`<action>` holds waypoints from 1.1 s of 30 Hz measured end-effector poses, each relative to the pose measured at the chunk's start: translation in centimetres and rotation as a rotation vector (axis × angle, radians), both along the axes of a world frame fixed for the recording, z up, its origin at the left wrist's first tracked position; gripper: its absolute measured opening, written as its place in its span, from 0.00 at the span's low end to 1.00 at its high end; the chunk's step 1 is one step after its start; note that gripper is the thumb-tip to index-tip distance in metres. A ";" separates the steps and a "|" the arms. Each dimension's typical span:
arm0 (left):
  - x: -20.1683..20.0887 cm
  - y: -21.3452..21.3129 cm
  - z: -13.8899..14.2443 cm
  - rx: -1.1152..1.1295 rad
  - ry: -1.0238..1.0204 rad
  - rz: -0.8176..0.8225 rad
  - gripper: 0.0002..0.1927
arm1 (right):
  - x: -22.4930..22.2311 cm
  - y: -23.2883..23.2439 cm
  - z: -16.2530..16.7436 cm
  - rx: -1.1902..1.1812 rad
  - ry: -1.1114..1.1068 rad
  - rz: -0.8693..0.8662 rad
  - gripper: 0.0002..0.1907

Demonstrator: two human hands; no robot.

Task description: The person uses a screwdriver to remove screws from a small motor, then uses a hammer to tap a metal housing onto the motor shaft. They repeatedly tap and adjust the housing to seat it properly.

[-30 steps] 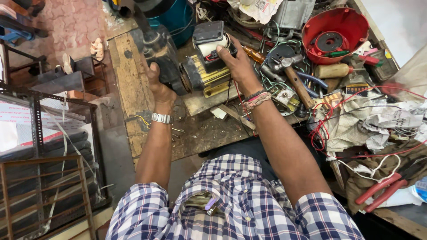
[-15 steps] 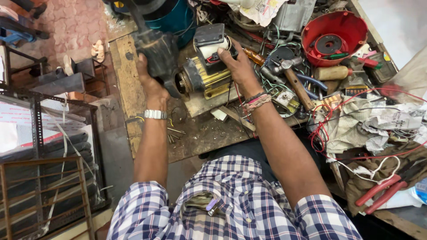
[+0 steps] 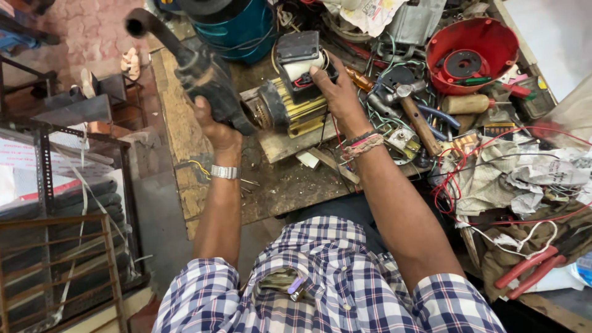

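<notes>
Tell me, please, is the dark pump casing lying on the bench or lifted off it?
Lifted off: the left hand grips the dark pump casing and holds it tilted in the air, clear of the wooden bench beside the yellow motor.
</notes>
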State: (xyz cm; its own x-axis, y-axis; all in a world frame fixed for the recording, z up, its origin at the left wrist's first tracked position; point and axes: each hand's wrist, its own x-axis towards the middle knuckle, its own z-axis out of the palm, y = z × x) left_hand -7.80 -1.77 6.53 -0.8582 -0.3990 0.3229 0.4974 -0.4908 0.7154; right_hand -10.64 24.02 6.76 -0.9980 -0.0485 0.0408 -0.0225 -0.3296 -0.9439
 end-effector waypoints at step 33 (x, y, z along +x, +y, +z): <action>1.6 3.6 3.2 -0.555 0.042 -0.004 0.56 | 0.2 -0.1 0.0 -0.055 0.013 0.022 0.31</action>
